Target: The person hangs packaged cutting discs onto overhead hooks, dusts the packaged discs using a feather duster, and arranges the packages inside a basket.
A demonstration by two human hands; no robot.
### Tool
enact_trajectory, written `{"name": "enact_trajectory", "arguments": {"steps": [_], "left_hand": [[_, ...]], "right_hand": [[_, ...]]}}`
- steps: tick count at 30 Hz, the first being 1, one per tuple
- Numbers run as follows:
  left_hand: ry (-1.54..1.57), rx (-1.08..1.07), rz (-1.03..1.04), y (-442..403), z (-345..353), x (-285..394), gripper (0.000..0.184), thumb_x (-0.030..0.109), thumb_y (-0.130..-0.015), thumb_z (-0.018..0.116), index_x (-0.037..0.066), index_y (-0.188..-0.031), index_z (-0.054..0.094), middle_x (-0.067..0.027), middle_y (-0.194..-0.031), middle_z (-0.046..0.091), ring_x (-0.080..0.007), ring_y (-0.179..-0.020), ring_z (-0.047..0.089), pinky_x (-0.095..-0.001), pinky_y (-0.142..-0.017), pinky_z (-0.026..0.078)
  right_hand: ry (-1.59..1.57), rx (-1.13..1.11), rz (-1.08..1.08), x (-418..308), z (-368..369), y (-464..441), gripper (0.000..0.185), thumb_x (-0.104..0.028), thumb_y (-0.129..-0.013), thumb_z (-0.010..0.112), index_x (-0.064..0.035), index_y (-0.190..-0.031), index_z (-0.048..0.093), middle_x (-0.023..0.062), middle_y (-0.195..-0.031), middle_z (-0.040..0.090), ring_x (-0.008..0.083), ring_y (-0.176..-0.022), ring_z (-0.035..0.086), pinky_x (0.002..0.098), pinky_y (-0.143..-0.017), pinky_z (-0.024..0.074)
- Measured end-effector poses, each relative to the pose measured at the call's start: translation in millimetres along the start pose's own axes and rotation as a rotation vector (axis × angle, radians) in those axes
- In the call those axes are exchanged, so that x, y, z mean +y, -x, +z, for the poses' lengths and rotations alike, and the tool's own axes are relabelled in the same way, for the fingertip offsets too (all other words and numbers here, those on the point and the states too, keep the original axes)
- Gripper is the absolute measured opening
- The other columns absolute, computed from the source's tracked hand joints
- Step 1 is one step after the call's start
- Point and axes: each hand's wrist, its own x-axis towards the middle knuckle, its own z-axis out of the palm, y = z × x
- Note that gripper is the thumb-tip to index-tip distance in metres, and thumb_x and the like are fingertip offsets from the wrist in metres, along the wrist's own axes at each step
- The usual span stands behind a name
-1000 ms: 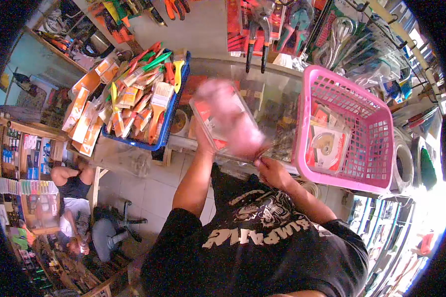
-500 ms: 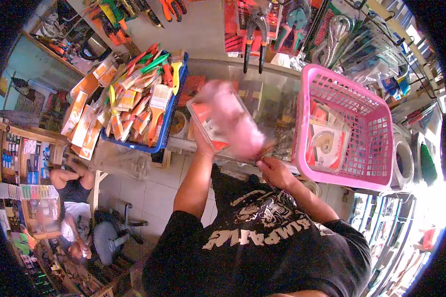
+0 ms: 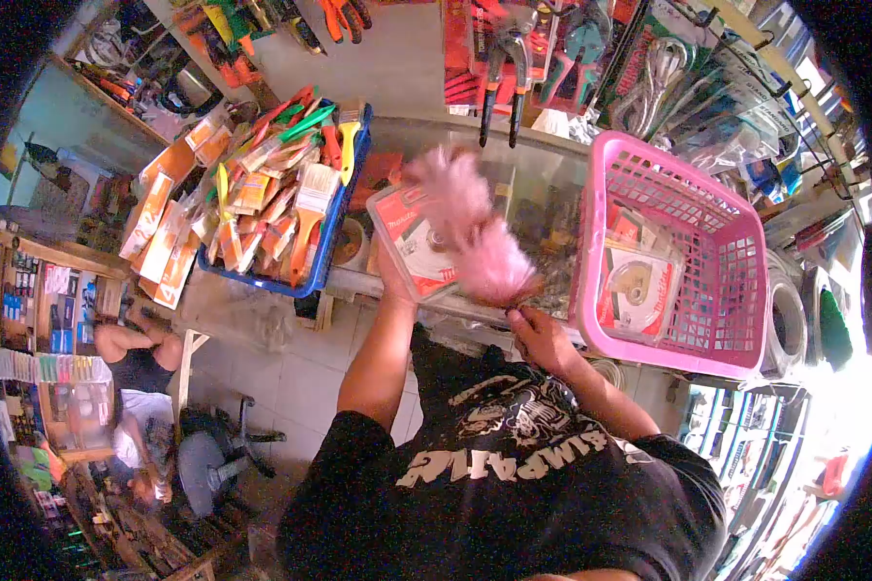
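My left hand (image 3: 397, 278) is closed on the lower left edge of a flat clear plastic pack holding a cutting disc (image 3: 412, 247), with a red and white Makita card inside. My right hand (image 3: 543, 339) grips the dark handle of a fluffy pink duster (image 3: 494, 263). The duster's head lies over the right side of the pack and hides part of it. To the right stands a pink plastic basket (image 3: 630, 351) with similar packs in it, among them a Makita disc pack (image 3: 638, 290).
A blue tray (image 3: 312, 281) heaped with paintbrushes (image 3: 262, 208) sits left on the glass counter (image 3: 543, 160). Pliers (image 3: 504, 82) hang above the counter's far edge. Another person (image 3: 145, 407) sits at lower left near a dark chair (image 3: 203, 465).
The duster has shifted slightly right and is less blurred, uncovering more of the pack's label and disc. My left hand stays nearly still on the pack.
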Motion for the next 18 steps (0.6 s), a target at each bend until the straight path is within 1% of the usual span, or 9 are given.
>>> {"name": "enact_trajectory", "arguments": {"steps": [2, 4, 6, 8, 11, 12, 14, 16, 18], "left_hand": [[0.044, -0.061, 0.007, 3, -15, -2, 0.055, 0.046, -0.089, 0.034, 0.006, -0.127, 0.041, -0.0093, -0.127, 0.046, -0.0266, -0.111, 0.048, -0.0428, -0.092, 0.041], [-0.069, -0.039, 0.027, 5, 22, 0, 0.054, 0.046, -0.089, 0.036, 0.006, -0.126, 0.042, -0.0092, -0.127, 0.046, -0.0261, -0.11, 0.048, -0.0423, -0.092, 0.041], [-0.095, -0.012, 0.037, 6, 24, 0, 0.054, 0.045, -0.089, 0.036, 0.006, -0.126, 0.042, -0.0097, -0.127, 0.046, -0.0261, -0.11, 0.049, -0.0419, -0.092, 0.041], [-0.114, -0.009, 0.059, 5, 13, -2, 0.054, 0.044, -0.089, 0.036, 0.006, -0.126, 0.041, -0.0101, -0.127, 0.046, -0.026, -0.11, 0.049, -0.0415, -0.091, 0.042], [-0.157, -0.01, 0.075, 4, 6, -2, 0.053, 0.043, -0.089, 0.037, 0.006, -0.126, 0.041, -0.0109, -0.127, 0.046, -0.026, -0.11, 0.049, -0.041, -0.09, 0.043], [-0.169, -0.011, 0.078, 4, 7, -2, 0.053, 0.042, -0.089, 0.037, 0.005, -0.126, 0.041, -0.0111, -0.127, 0.046, -0.0259, -0.11, 0.049, -0.0408, -0.09, 0.043], [-0.189, -0.008, 0.093, 5, 7, -2, 0.053, 0.042, -0.089, 0.037, 0.005, -0.127, 0.041, -0.0116, -0.127, 0.046, -0.0259, -0.11, 0.05, -0.0404, -0.09, 0.044], [-0.264, -0.011, 0.13, 6, 5, -2, 0.053, 0.041, -0.089, 0.038, 0.005, -0.127, 0.041, -0.0121, -0.127, 0.046, -0.0258, -0.109, 0.05, -0.04, -0.089, 0.044], [-0.592, -0.044, 0.251, 6, 6, -3, 0.052, 0.04, -0.089, 0.038, 0.005, -0.127, 0.041, -0.0126, -0.127, 0.046, -0.0258, -0.109, 0.05, -0.0396, -0.089, 0.045]], "right_hand": [[0.171, -0.021, -0.232, 6, -1, 1, 0.042, -0.041, -0.09, 0.044, -0.0054, -0.109, 0.053, 0.0249, -0.101, 0.058, 0.0404, -0.098, 0.055, 0.0459, -0.084, 0.0427], [0.281, 0.004, -0.284, 12, -6, 0, 0.041, -0.041, -0.09, 0.043, -0.0054, -0.108, 0.053, 0.0243, -0.101, 0.058, 0.0412, -0.096, 0.055, 0.0469, -0.082, 0.043], [0.167, 0.123, -0.217, -5, -7, 6, 0.041, -0.04, -0.09, 0.043, -0.0056, -0.108, 0.054, 0.0235, -0.102, 0.058, 0.0407, -0.098, 0.055, 0.0458, -0.083, 0.0433], [0.35, 0.103, -0.22, 4, -6, -9, 0.04, -0.039, -0.089, 0.044, -0.0069, -0.111, 0.053, 0.0231, -0.103, 0.058, 0.0403, -0.099, 0.055, 0.0449, -0.084, 0.0438], [0.422, -0.039, -0.338, -2, -4, 3, 0.04, -0.039, -0.089, 0.046, -0.0073, -0.112, 0.053, 0.0226, -0.1, 0.059, 0.0403, -0.096, 0.055, 0.0457, -0.081, 0.0451], [0.32, -0.014, -0.212, -11, -5, 7, 0.042, -0.041, -0.088, 0.048, -0.0074, -0.114, 0.052, 0.0211, -0.1, 0.059, 0.0387, -0.096, 0.056, 0.0449, -0.081, 0.0455], [0.417, 0.343, -0.474, 6, 0, -1, 0.039, -0.04, -0.088, 0.049, -0.003, -0.101, 0.054, 0.0215, -0.088, 0.06, 0.0378, -0.085, 0.058, 0.0436, -0.073, 0.0448], [0.468, 0.379, -0.57, 19, 2, -6, 0.04, -0.04, -0.088, 0.048, -0.0011, -0.096, 0.054, 0.0223, -0.082, 0.06, 0.0378, -0.08, 0.059, 0.0434, -0.07, 0.0444], [0.469, 0.107, -0.494, 14, 0, -4, 0.043, -0.042, -0.089, 0.045, -0.0018, -0.099, 0.054, 0.0235, -0.084, 0.06, 0.0387, -0.082, 0.059, 0.0444, -0.072, 0.0443]]}}
